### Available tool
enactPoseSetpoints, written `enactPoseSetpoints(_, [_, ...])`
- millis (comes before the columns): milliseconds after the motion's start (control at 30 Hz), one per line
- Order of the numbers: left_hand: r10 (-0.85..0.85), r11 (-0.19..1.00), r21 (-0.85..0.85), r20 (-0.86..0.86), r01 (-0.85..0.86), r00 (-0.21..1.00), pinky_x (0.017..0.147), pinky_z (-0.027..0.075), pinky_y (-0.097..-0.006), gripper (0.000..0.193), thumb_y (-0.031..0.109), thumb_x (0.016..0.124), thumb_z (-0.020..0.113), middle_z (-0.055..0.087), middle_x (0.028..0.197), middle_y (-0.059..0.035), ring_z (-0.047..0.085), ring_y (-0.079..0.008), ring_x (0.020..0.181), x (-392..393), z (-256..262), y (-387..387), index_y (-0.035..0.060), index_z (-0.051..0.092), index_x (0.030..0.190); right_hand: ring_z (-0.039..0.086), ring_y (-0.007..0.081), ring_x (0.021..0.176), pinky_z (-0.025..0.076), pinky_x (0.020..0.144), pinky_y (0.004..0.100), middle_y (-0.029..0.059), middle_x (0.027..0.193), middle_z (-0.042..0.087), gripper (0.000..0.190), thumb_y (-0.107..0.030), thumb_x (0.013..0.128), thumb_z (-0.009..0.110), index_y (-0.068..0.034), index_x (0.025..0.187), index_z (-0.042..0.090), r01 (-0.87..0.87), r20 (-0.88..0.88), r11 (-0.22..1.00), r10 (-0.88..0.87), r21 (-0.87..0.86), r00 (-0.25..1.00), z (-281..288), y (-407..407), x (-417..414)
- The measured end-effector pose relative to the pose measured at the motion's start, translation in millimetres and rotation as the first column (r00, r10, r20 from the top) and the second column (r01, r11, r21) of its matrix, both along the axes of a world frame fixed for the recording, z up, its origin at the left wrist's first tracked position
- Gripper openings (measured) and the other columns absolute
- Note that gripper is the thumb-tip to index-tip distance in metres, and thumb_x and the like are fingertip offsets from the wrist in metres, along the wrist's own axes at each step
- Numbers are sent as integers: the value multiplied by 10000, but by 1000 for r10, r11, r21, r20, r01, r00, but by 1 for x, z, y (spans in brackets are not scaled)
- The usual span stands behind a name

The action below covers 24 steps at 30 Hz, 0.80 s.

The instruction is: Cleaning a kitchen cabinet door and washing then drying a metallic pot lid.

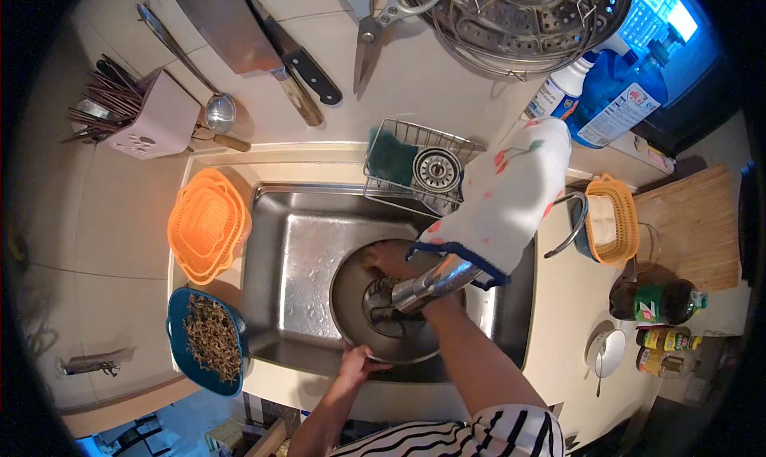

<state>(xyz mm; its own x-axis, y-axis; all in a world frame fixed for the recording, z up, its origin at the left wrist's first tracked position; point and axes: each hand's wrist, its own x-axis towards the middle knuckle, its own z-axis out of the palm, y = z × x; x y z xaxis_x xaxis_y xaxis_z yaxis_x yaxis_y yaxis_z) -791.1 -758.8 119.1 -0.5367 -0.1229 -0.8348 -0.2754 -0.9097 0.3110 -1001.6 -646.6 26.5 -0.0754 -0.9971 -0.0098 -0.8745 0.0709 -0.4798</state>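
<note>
A round metal pan (350, 289) lies tilted in the stainless steel sink (305, 265), under the faucet (428, 286). Its near left rim is gripped by my left hand (356, 364). My right hand (392, 259) reaches inside the pan, its fingers against the far inner wall; the faucet hides part of that hand and wrist. Whether it holds anything, I cannot tell. A white cloth with red prints and a dark blue edge (508, 199) covers the upper faucet. Behind the sink, a wire rack (389, 122) holds a green scouring pad (389, 157) and a metal sink strainer (437, 169).
Orange plastic baskets (206, 226) and a teal basket of dried brown food (209, 337) flank the sink's left. Behind lie a cleaver (230, 26), a knife (311, 77), scissors (368, 35) and a ladle (220, 113). Rightward are a cutting board (694, 229), a soda bottle (652, 302) and a white bowl (607, 352).
</note>
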Motion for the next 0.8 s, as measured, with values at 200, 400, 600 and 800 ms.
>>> enactPoseSetpoints(200, [-8,1000,-6,-20,8,1000,553,478,-570,541,-23,613,392,386,1050,-213,479,-425,861,-16,4,3,90,243,1120,477,280,919,404,740,380,143,1040,477,286,-170,706,461,-51,962,512,49,-220,874,67,483,973,24,59,-33])
enactPoseSetpoints(400, [-85,996,17,-118,87,989,628,420,-618,477,88,694,412,371,1107,-209,435,-433,937,-20,-3,0,66,272,1150,516,294,860,406,719,385,165,956,534,266,-194,696,489,-47,908,553,-333,353,667,112,666,929,23,56,33])
enactPoseSetpoints(600, [-220,961,171,1,216,976,800,267,-626,650,549,746,317,265,1255,-157,289,-411,1106,-44,39,4,123,233,1230,510,231,789,395,686,340,134,915,537,337,-231,722,492,-45,1002,477,228,747,815,-579,532,328,24,-69,81])
enactPoseSetpoints(800, [-134,988,80,13,133,991,673,385,-616,513,346,777,403,274,1210,-203,350,-431,1046,-12,-24,-35,135,204,1199,465,126,719,388,634,278,57,832,525,253,-207,739,477,-48,931,518,49,864,916,-392,398,316,73,-66,81])
